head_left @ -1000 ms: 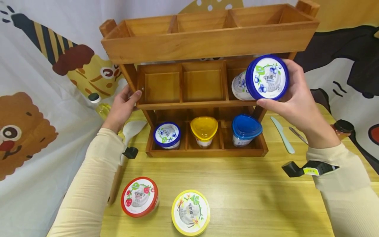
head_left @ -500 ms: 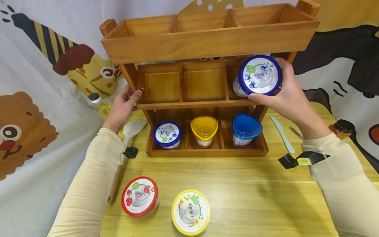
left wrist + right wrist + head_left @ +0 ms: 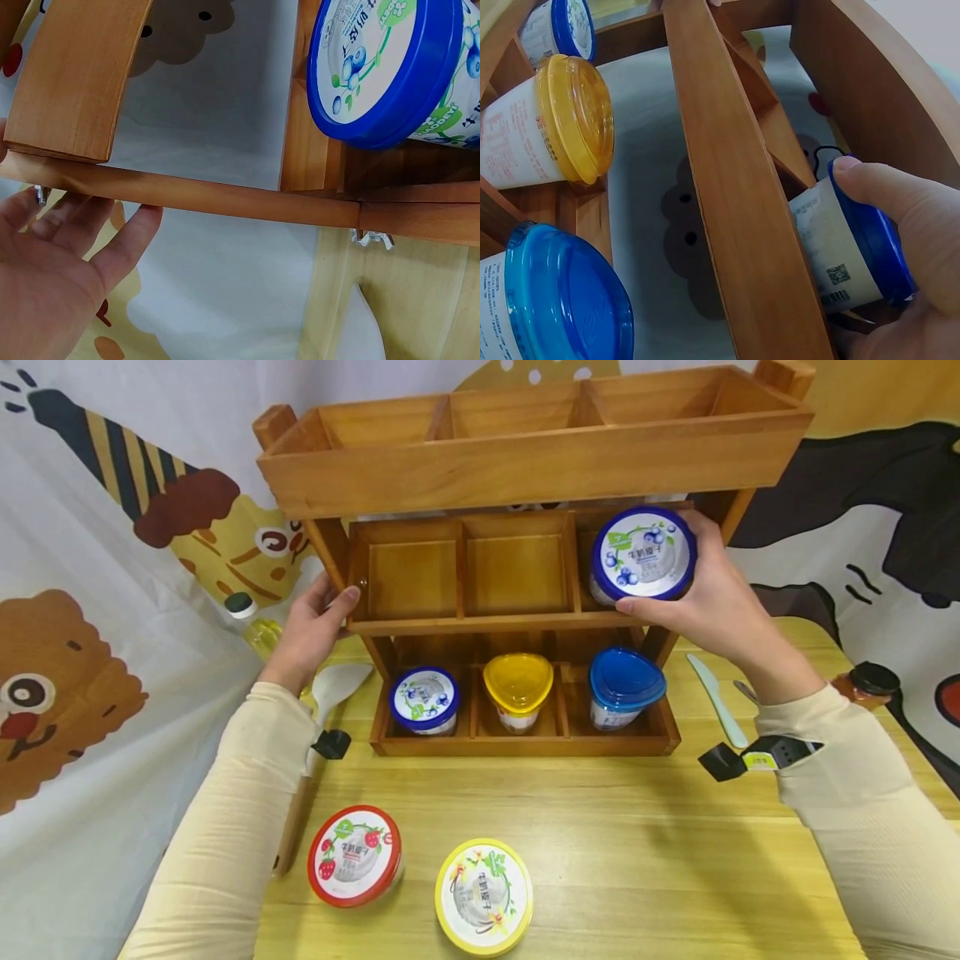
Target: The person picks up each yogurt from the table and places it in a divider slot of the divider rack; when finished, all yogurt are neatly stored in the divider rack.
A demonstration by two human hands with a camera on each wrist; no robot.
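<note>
1 pale green knife (image 3: 717,702) lies near a dark-lidded jar (image 3: 873,679), with a cartoon-printed cloth (image 3: 180,652) behind.

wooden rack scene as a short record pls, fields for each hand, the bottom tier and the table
left hand: grips left side of wooden rack
right hand: holds blueberry tub at middle tier, right compartment
bottom tier, left to right: second blueberry tub, yellow-lidded cup, blue-lidded cup
table, front: strawberry tub, round yellow-lidded tub
table, right: pale green knife, dark-capped jar
</note>
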